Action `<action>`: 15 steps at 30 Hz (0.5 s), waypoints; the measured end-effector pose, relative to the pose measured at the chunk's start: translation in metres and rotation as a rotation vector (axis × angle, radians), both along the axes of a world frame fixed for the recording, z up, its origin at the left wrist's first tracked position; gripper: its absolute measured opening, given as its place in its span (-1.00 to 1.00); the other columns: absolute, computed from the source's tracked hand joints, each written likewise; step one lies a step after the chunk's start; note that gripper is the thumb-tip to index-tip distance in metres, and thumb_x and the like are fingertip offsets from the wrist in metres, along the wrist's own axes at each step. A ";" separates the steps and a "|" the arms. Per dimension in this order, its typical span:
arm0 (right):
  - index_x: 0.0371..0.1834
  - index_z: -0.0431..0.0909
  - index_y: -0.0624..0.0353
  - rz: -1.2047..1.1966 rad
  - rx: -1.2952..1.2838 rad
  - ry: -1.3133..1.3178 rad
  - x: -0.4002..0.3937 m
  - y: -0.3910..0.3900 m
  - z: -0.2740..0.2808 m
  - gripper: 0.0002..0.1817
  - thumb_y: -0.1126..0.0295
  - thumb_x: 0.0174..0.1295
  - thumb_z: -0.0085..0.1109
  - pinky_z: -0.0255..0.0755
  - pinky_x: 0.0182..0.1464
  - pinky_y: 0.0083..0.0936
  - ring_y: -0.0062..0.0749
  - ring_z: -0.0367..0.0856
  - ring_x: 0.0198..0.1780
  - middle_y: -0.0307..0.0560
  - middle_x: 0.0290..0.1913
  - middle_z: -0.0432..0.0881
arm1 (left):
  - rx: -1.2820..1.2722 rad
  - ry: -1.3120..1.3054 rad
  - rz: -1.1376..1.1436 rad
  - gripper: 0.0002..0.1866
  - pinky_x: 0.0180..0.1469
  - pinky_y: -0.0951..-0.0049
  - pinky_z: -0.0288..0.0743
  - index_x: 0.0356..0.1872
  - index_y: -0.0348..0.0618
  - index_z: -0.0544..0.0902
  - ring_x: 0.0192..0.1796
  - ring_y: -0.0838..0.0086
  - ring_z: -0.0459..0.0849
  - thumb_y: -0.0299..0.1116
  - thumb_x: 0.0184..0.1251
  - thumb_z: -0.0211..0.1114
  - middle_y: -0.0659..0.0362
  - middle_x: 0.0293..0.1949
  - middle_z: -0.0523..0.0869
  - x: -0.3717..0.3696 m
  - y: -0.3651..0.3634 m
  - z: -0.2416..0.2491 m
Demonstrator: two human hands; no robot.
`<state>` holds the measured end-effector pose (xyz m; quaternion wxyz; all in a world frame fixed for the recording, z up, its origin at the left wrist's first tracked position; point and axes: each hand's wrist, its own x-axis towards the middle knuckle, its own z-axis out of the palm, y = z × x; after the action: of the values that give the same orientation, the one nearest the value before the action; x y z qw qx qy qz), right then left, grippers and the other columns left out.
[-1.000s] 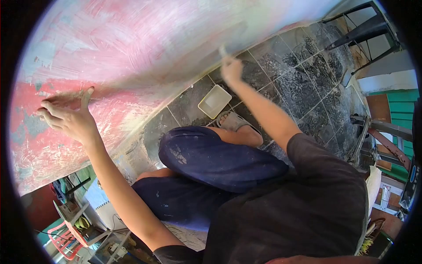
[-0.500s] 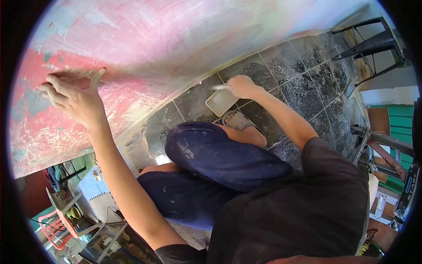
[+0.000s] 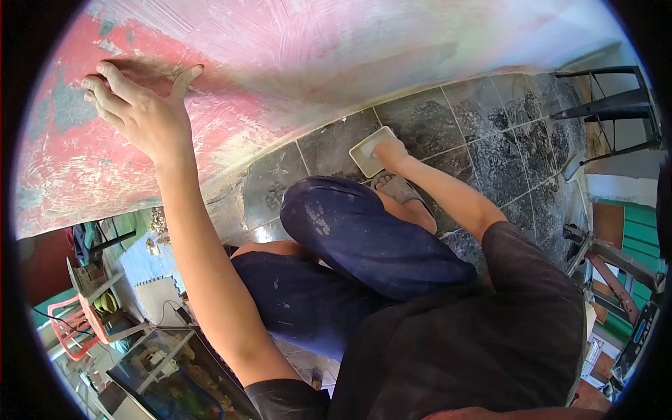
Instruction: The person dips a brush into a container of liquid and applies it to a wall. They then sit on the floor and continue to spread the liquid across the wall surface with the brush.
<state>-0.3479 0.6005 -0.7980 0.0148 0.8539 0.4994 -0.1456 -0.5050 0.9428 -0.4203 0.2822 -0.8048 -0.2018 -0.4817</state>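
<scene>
My left hand (image 3: 143, 112) rests on the red and grey patchy wall (image 3: 231, 98), fingers spread and thumb out, holding nothing. My right hand (image 3: 390, 152) is down low by the floor, closed, its fingers inside a shallow cream-coloured tray (image 3: 361, 160). It grips what looks like a paintbrush, now mostly hidden by the hand and the tray. White streaky strokes cover the upper wall, with red showing beneath. The tray sits on the dark tiles beside my sandalled foot (image 3: 392, 187).
Dark floor tiles (image 3: 448, 115) with whitish smears run along the wall. A black metal stool (image 3: 609, 105) stands at far right, above a metal ladder (image 3: 609, 273). A glass tank (image 3: 182, 378) and a red plastic chair (image 3: 66, 325) are at lower left.
My right hand has come down into the tray with the brush, which earlier stuck out over the tray's edge. My left hand stays spread on the wall; the view has shifted slightly.
</scene>
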 end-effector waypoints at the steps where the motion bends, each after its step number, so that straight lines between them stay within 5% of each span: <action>1: -0.36 0.79 0.14 0.006 0.001 0.002 0.000 0.001 0.015 -0.89 0.41 0.14 0.30 0.67 -0.09 -0.15 0.01 0.81 -0.14 0.10 -0.30 0.79 | -0.015 -0.010 -0.011 0.40 0.43 -0.13 0.38 0.43 -0.58 0.25 0.50 -0.30 0.28 0.47 -0.24 0.55 -0.48 0.39 0.29 0.000 0.001 0.000; 15: -0.08 0.76 0.25 -0.406 -0.204 0.156 0.027 0.010 0.042 -0.68 0.32 0.14 0.37 0.67 0.10 -0.16 0.04 0.78 0.07 0.24 -0.04 0.78 | -0.082 -0.027 -0.083 0.38 0.51 -0.17 0.24 0.51 -0.46 0.20 0.54 -0.36 0.16 0.35 -0.23 0.61 -0.47 0.47 0.19 0.001 0.000 -0.003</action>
<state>-0.3206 0.6104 -0.7562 0.0327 0.9170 0.3001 -0.2607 -0.5041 0.9428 -0.4237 0.2259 -0.8169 -0.1915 -0.4950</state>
